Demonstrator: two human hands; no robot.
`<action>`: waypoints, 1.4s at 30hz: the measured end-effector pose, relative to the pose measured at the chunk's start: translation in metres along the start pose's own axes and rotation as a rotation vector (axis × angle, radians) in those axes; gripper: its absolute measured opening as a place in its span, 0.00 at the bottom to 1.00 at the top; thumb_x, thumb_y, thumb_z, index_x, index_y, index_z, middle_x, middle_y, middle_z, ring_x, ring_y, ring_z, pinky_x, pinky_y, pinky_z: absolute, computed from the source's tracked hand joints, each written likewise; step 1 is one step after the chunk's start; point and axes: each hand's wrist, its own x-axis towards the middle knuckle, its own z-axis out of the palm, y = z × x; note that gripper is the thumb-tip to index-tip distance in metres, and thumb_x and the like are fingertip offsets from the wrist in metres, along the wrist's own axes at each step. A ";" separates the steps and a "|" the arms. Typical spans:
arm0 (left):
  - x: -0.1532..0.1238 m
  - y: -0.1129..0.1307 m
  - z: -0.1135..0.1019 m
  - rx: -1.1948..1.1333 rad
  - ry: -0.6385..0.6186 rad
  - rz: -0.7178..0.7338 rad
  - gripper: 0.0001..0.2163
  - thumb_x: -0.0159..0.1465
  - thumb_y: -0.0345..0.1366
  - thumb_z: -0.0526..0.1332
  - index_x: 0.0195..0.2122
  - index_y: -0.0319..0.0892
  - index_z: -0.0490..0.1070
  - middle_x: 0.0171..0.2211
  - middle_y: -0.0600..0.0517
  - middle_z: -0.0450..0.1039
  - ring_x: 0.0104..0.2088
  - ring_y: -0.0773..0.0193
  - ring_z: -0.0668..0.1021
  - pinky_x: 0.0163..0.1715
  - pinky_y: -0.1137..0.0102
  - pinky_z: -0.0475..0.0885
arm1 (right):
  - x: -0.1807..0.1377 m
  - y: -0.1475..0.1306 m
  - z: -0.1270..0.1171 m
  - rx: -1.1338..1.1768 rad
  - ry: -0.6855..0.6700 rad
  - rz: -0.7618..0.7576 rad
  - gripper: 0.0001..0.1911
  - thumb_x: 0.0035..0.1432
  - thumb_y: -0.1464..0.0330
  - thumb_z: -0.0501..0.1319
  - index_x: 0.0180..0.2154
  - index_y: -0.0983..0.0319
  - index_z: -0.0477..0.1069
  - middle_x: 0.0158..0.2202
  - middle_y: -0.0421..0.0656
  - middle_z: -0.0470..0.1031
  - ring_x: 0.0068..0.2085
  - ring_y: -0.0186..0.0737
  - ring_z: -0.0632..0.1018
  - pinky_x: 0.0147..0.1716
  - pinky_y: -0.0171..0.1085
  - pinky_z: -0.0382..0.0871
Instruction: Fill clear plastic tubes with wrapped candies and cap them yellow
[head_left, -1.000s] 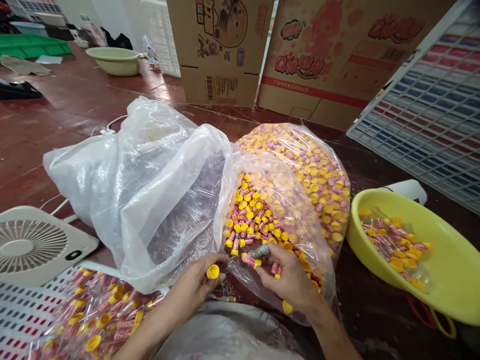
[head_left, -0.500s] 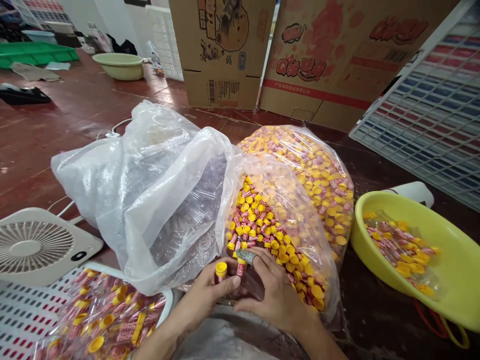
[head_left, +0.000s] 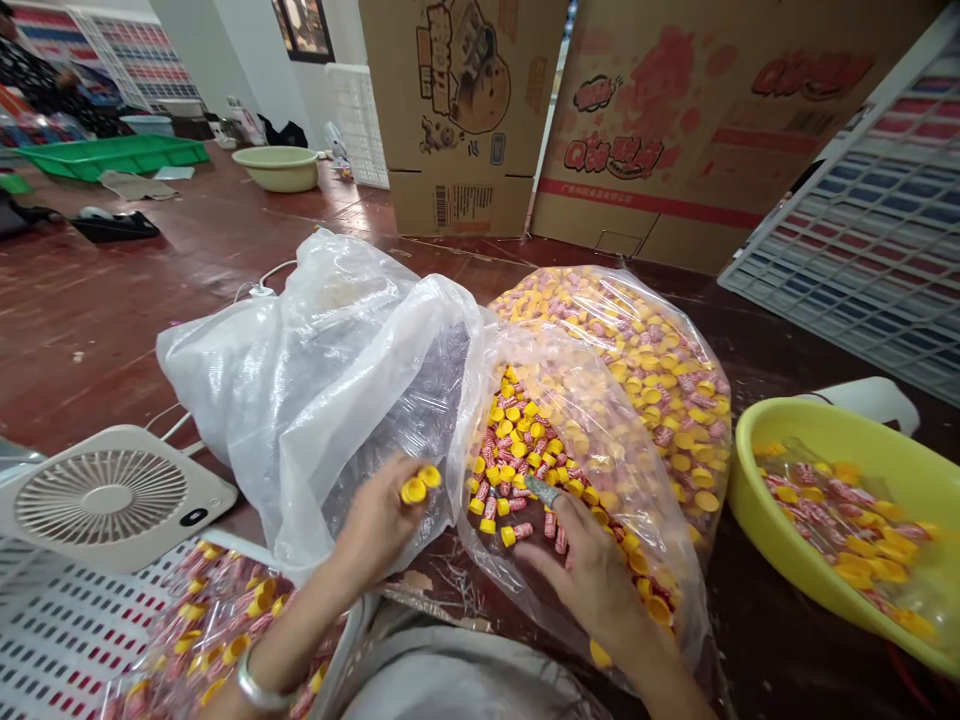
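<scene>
- holding two yellow-capped tubes [head_left: 420,484], the left hand [head_left: 375,515] is near the centre of the frame, somewhat blurred, fingers closed around them before the white bag [head_left: 244,380].
- right hand [head_left: 592,555], lower right of centre: thumb and fingers curved over loose red-and-yellow tubes [head_left: 517,440] at the mouth of a clear bag [head_left: 585,390]; cannot tell whether any are gripped.
- these tubes look light, small and stiff, probably smooth enough to slip or roll; a pinch round the cap seems the surest hold.
- bagged tubes [head_left: 225,655] lie in the white basket [head_left: 67,640], lower left; more sit in the yellow basin [head_left: 750,500], at right. their clear wrapping looks soft, slippery.
</scene>
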 end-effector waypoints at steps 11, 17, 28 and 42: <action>0.044 -0.039 -0.020 0.512 0.016 0.125 0.18 0.63 0.26 0.54 0.50 0.44 0.76 0.51 0.41 0.73 0.48 0.47 0.76 0.40 0.62 0.71 | -0.003 -0.010 0.033 -0.247 -0.267 -0.137 0.07 0.60 0.77 0.64 0.36 0.59 0.71 0.37 0.42 0.76 0.41 0.45 0.77 0.37 0.40 0.73; -0.005 -0.020 -0.014 -0.134 -0.135 -0.012 0.11 0.65 0.44 0.61 0.40 0.42 0.74 0.32 0.51 0.75 0.34 0.58 0.75 0.35 0.68 0.68 | 0.000 -0.005 0.021 0.221 -0.046 0.100 0.02 0.63 0.73 0.61 0.38 0.60 0.69 0.41 0.45 0.76 0.37 0.41 0.79 0.37 0.38 0.75; -0.039 0.035 0.032 -1.087 -0.417 -0.275 0.15 0.57 0.46 0.71 0.35 0.38 0.76 0.30 0.54 0.73 0.31 0.65 0.71 0.33 0.72 0.66 | 0.012 -0.044 0.003 0.723 -0.066 0.127 0.10 0.67 0.64 0.61 0.46 0.59 0.76 0.40 0.43 0.80 0.42 0.40 0.81 0.46 0.38 0.76; -0.049 0.033 0.042 -1.155 -0.350 -0.428 0.19 0.50 0.48 0.75 0.35 0.39 0.78 0.31 0.51 0.80 0.34 0.61 0.77 0.39 0.68 0.72 | 0.001 -0.052 0.027 0.235 -0.010 -0.247 0.29 0.48 0.59 0.74 0.48 0.63 0.68 0.46 0.53 0.78 0.51 0.53 0.78 0.55 0.51 0.73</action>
